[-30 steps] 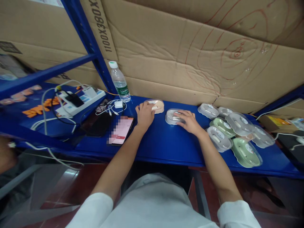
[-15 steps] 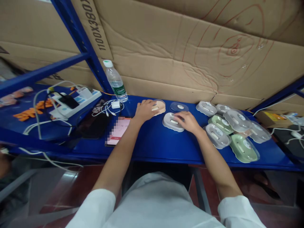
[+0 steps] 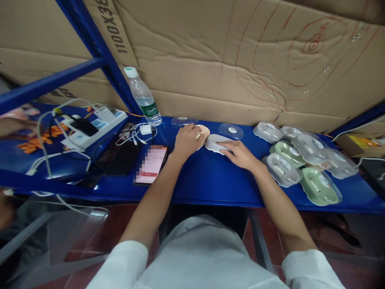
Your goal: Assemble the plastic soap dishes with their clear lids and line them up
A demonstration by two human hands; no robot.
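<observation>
My left hand [image 3: 188, 140] is at a peach oval dish [image 3: 205, 131], which looks like a soap box. A small cream piece [image 3: 198, 136] shows at its closed fingertips. My right hand [image 3: 239, 152] grips a grey oval dish [image 3: 213, 143] beside it, fingers reaching over the rim and thumb at the near side. What lies under those fingers is hidden. Behind the hands are two clear lids, the left lid [image 3: 182, 121] by the bottle and the right lid [image 3: 231, 131] bearing a round label.
Several lidded dishes [image 3: 281, 168], grey and green, crowd the right side. On the left stand a water bottle [image 3: 144, 98], a phone [image 3: 152, 164], a white cable [image 3: 136, 134] and a power strip [image 3: 96, 128]. Another person's hand [image 3: 18, 127] is near orange pieces [image 3: 42, 142]. Cardboard backs the blue shelf.
The clear lid over the peach dish is off and lies to the left behind my left hand. My right hand now covers more of the grey dish, which sits closer to the peach one.
</observation>
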